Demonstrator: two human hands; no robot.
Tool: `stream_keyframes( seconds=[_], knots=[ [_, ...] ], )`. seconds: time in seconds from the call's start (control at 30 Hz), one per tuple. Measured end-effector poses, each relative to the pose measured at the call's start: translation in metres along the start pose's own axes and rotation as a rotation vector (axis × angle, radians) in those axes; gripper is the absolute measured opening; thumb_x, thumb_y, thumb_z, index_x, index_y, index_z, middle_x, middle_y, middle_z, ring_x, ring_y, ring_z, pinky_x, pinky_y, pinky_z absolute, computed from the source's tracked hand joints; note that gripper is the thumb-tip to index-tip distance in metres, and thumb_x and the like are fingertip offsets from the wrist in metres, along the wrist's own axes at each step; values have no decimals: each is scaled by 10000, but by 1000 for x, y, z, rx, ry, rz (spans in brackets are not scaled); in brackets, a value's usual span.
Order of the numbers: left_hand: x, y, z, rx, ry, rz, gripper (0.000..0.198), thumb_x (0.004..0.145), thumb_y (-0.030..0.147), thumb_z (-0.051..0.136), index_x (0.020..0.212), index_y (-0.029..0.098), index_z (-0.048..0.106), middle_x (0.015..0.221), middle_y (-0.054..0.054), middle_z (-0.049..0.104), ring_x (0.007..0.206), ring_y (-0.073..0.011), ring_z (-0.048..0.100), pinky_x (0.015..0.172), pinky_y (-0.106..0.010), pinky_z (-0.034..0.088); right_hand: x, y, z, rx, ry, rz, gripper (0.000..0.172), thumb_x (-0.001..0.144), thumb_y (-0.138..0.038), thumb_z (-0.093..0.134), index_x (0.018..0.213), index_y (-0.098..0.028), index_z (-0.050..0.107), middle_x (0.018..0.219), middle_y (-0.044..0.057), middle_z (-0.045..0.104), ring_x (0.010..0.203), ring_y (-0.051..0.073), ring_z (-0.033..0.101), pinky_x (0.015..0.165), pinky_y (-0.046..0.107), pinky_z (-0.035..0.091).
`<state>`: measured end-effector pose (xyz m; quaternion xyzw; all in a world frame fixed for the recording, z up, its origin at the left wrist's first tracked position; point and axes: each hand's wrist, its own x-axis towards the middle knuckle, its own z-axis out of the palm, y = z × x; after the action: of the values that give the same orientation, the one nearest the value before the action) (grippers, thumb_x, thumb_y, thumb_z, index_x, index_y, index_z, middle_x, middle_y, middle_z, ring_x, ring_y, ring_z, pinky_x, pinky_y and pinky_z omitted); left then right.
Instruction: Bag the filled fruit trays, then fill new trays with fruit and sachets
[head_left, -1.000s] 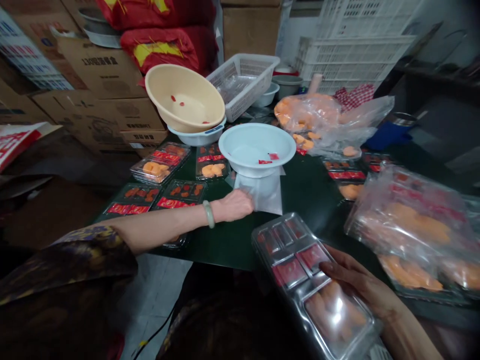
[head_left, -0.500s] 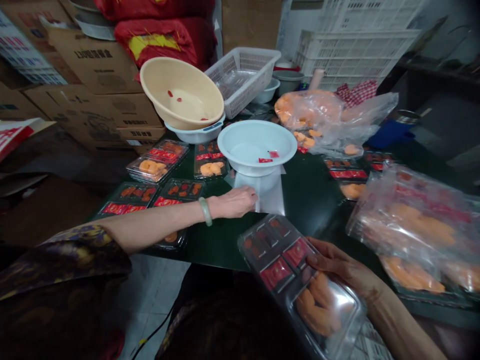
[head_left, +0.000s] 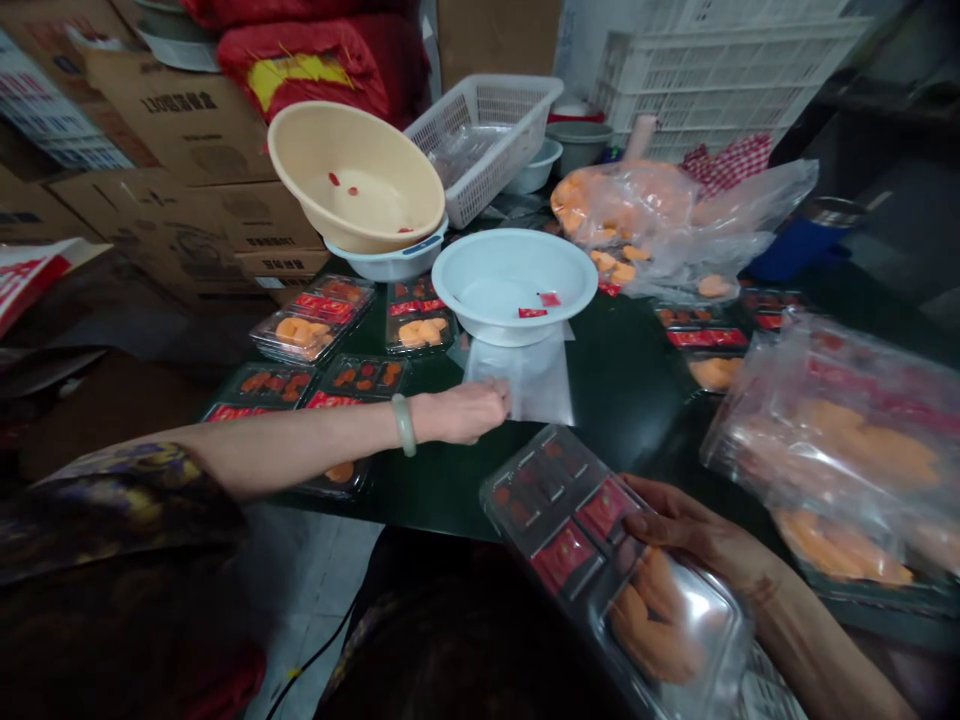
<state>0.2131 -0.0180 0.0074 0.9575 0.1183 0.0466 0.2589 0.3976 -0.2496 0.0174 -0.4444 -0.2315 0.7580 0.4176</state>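
My left hand (head_left: 466, 410), a green bangle on its wrist, reaches across the dark green table (head_left: 622, 390) and pinches the near edge of a stack of clear plastic bags (head_left: 529, 385) lying under a white bowl (head_left: 514, 284). My right hand (head_left: 686, 530) grips a clear lidded food tray (head_left: 600, 560) at the table's near edge; the tray holds orange pieces, red sauce packets and small dark compartments. The tray tilts toward me.
Several filled lidded trays (head_left: 315, 325) lie at the table's left. A tan basin (head_left: 352, 185) is stacked on another white bowl. A white basket (head_left: 484, 140), plastic bags of orange food (head_left: 637, 225) and bagged trays (head_left: 840, 440) are at the right. Cardboard boxes (head_left: 195, 120) stand behind.
My right hand has slid the lidded tray a little to the left and turned it. My left hand stays on the edge of the bag stack, its fingers now pinched.
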Motion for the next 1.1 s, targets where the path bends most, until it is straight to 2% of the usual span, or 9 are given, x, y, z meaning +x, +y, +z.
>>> stream_keyframes(
  seconds=[0.13, 0.27, 0.37, 0.43, 0.53, 0.63, 0.77, 0.87, 1.1],
  knots=[
    [6, 3, -4, 203, -94, 44, 169, 673, 21, 447, 598, 158, 514, 697, -81, 557, 688, -184, 499, 667, -305, 383, 0, -1, -4, -38, -23, -6, 442, 719, -361, 670, 1104, -168, 570, 827, 69, 675, 682, 184, 643, 700, 328, 489],
    [22, -5, -20, 210, 21, -14, 257, 716, 134, 540, 491, 165, 420, 525, -2, 427, 524, -118, 379, 549, -272, 283, 6, -4, -3, -19, -62, -2, 440, 721, -351, 673, 1106, -166, 568, 817, 66, 673, 721, 193, 651, 733, 343, 494],
    [34, -17, -28, -26, 23, -85, 424, 729, 352, 610, 443, 168, 358, 451, 40, 310, 458, -79, 273, 494, -251, 211, 15, -6, 2, 25, -89, -23, 458, 706, -317, 690, 1114, -154, 559, 817, 62, 671, 725, 187, 654, 742, 339, 498],
    [38, -25, -29, -241, -37, -140, 480, 787, 462, 515, 436, 170, 367, 428, 41, 296, 427, -67, 241, 463, -243, 194, 21, -7, 5, 55, -108, -32, 453, 700, -292, 696, 1108, -153, 557, 830, 60, 670, 717, 177, 652, 740, 331, 498],
    [40, -29, -29, -394, -126, -168, 451, 824, 451, 447, 475, 164, 448, 434, 22, 379, 412, -69, 283, 444, -231, 214, 27, -10, 7, 90, -121, -34, 436, 700, -262, 691, 1099, -157, 551, 850, 56, 666, 715, 164, 645, 742, 321, 491],
    [36, -22, -31, -285, -233, -18, 263, 769, 285, 527, 542, 154, 515, 510, 9, 477, 465, -82, 372, 475, -222, 273, 30, -13, 8, 116, -130, -29, 449, 706, -243, 679, 1123, -158, 534, 821, 47, 664, 681, 152, 637, 731, 315, 486],
    [28, -3, -34, 85, -170, 177, 153, 714, 83, 485, 584, 150, 528, 608, -14, 542, 557, -109, 436, 547, -245, 307, 37, -15, 12, 155, -147, -40, 503, 693, -231, 681, 1160, -160, 509, 818, 42, 664, 664, 151, 635, 724, 316, 486],
    [23, 6, -35, 188, -133, 263, 160, 745, 60, 453, 644, 149, 539, 660, -30, 572, 613, -127, 483, 565, -250, 324, 39, -14, 13, 179, -159, -55, 527, 695, -203, 677, 1187, -161, 493, 830, 45, 667, 679, 152, 643, 716, 307, 491],
    [13, 17, -43, 133, -83, 315, 209, 863, 142, 425, 697, 139, 552, 720, -37, 591, 655, -112, 523, 604, -230, 377, 21, -8, 5, 138, -50, -86, 528, 717, -258, 673, 1207, -169, 496, 851, 69, 677, 671, 164, 648, 697, 306, 503]
  ],
)
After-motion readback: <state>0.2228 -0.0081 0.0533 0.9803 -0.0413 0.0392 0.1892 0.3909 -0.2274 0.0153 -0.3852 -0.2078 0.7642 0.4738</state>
